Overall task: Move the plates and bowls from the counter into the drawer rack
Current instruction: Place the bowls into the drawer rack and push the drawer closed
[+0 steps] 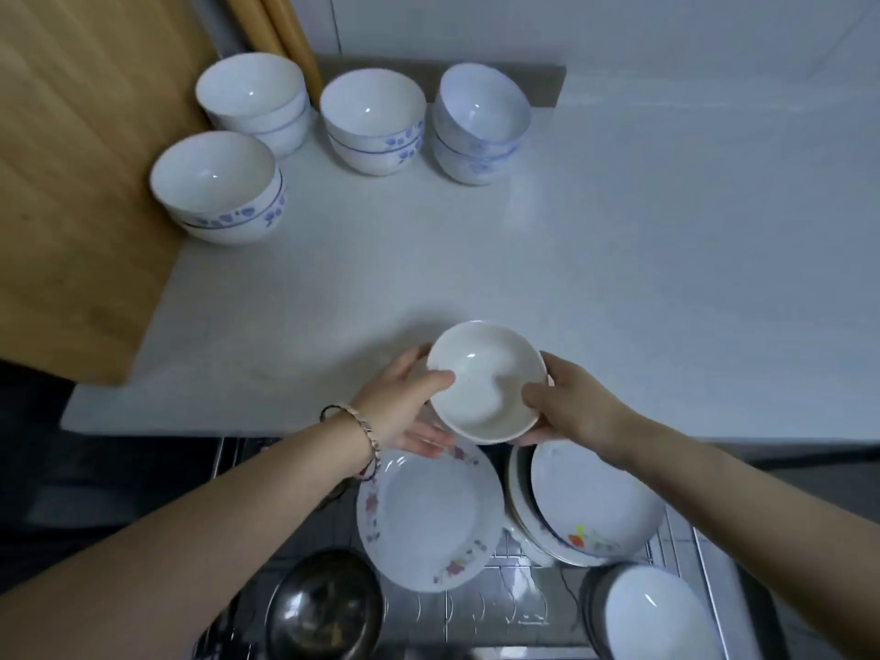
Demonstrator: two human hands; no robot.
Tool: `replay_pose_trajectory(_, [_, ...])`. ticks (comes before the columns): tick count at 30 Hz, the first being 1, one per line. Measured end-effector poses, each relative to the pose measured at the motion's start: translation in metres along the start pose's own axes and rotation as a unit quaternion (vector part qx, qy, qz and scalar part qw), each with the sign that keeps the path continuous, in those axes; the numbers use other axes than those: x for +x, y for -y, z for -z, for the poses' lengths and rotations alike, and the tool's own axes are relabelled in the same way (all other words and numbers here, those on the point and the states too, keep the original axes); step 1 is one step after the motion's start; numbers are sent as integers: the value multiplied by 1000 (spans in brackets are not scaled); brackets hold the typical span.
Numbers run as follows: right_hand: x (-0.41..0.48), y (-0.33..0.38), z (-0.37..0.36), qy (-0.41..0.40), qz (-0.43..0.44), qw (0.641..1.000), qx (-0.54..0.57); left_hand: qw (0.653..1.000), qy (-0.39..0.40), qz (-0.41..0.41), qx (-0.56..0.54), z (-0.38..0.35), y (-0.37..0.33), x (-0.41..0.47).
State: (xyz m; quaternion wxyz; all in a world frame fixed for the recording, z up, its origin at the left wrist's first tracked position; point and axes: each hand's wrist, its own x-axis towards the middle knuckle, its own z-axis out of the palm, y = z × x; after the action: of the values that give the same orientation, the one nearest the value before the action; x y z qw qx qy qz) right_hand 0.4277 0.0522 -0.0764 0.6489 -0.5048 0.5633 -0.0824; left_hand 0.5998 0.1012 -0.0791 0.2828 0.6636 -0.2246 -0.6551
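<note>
- A plain white bowl (486, 381) is held between both hands above the near edge of the surface (619, 278), over the open drawer rack (514, 607)
- The left hand (405, 404) has its grip closed on the bowl's left rim, thumb inside, fingers underneath
- The right hand (569, 402) clasps the right rim the same way
- Below, a flowered plate (428, 514) and a stack of plates (590, 512) stand tilted in the rack, beside a steel bowl (324, 607) and a pale bowl (652, 616)
- Four bowl stacks (371, 121) sit at the far left corner of the surface
- The rack's near part is cut off by the frame, and the fingers beneath the bowl are mostly hidden
</note>
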Motion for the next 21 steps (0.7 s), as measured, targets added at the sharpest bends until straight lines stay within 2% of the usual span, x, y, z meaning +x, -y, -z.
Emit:
replay_pose_trajectory(3, [-41, -38, -2, 36, 8, 995, -88, 999, -19, -8, 48, -24, 50, -22])
replay_pose_trajectory(6, [-67, -81, -11, 52, -54, 989, -130, 995, -31, -1, 96, -45, 108, -34])
replay_pose_trajectory(9, [-78, -129, -26, 41, -87, 978, -186, 986, -16, 24, 162, -61, 162, -33])
replay_pose_trajectory(11, [-74, -163, -36, 44, -93, 964, -246, 984, 7, 72, 162, -68, 189, -27])
replay_pose_trajectory(15, [-53, -233, -56, 50, -137, 957, -250, 965, 27, 170, 196, -70, 234, -7])
replay_pose_trajectory(18, [-34, -273, -73, 44, -171, 945, -275, 947, 0, 166, 275, -60, 254, 4])
replay_pose_trajectory(21, [-14, -304, -91, 46, -199, 937, -284, 945, -48, 156, 284, -44, 265, 12])
